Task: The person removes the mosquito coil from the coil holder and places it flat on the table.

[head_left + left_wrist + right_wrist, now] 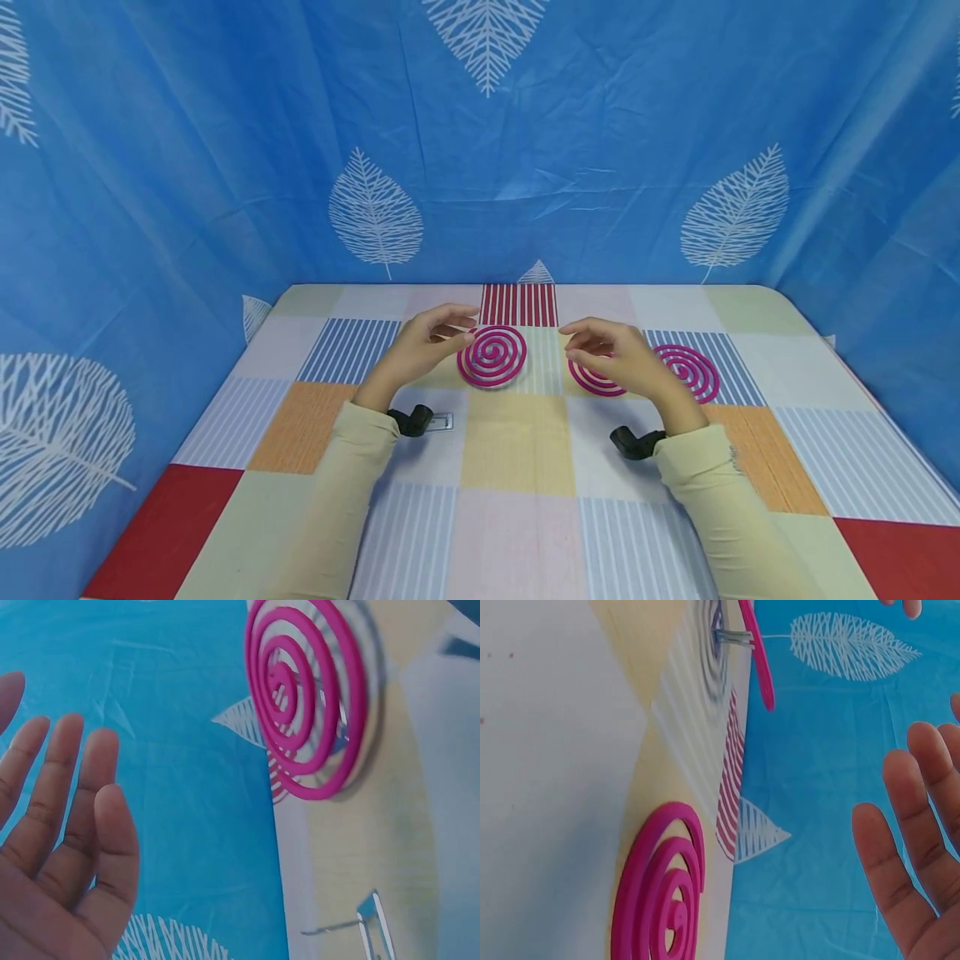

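A pink mosquito coil (492,353) sits raised on a small metal stand (733,637) near the middle of the table. My left hand (435,340) hovers at its left side, the thumb overlapping the coil's edge in the head view. The left wrist view shows the fingers (64,780) loosely extended and holding nothing, apart from the raised coil (330,690). Over a second mosquito coil (626,900), lying flat, my right hand (618,354) hangs with loosely bent fingers, nothing in them. That hand partly hides this coil in the head view. A third coil (701,367) lies beyond the right wrist.
Another metal stand (441,422) lies on the patchwork tablecloth (517,442) beside the left wrist. Black wrist cameras (411,421) are strapped to both wrists. A blue curtain (525,167) with white leaf prints surrounds the table's back and sides.
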`<state>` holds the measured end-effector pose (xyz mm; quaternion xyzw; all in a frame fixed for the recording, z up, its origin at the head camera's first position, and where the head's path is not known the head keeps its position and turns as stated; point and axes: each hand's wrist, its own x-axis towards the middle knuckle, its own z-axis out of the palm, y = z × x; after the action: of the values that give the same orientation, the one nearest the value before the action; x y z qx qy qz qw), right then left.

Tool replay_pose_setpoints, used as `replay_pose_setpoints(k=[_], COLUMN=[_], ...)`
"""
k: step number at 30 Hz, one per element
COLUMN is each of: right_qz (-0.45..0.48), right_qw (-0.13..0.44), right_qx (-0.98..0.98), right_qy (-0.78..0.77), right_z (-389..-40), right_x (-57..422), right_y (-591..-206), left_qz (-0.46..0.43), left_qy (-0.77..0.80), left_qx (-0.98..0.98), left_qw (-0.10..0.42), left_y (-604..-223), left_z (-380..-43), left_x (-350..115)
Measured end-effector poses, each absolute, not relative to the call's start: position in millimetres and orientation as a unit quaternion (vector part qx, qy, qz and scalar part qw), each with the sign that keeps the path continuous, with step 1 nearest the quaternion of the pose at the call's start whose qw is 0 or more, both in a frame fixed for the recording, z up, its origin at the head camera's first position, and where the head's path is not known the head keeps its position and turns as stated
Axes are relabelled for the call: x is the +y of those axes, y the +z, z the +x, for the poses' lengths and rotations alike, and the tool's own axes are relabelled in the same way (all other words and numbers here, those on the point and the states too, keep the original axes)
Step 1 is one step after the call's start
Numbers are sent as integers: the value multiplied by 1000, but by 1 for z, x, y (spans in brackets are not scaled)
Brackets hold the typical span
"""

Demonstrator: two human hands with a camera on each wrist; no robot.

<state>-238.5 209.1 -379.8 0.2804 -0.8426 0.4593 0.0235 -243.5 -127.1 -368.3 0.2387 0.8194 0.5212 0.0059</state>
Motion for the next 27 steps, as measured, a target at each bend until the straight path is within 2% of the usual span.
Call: replay_pose_setpoints(k=[10,27], right_qz=[276,257], right_qw=[-7,-19], right_qx=[-836,-813], right_qy=[475,523], right_z=[-247,-264], right_x=[199,186], right_y=[-390,-409], left_qz=[224,209], left_qy=[523,539], left_qx=[822,816], left_qw=[10,13], left_y=[-379,-392], left_z=[-243,-251], left_x=[-137,-143])
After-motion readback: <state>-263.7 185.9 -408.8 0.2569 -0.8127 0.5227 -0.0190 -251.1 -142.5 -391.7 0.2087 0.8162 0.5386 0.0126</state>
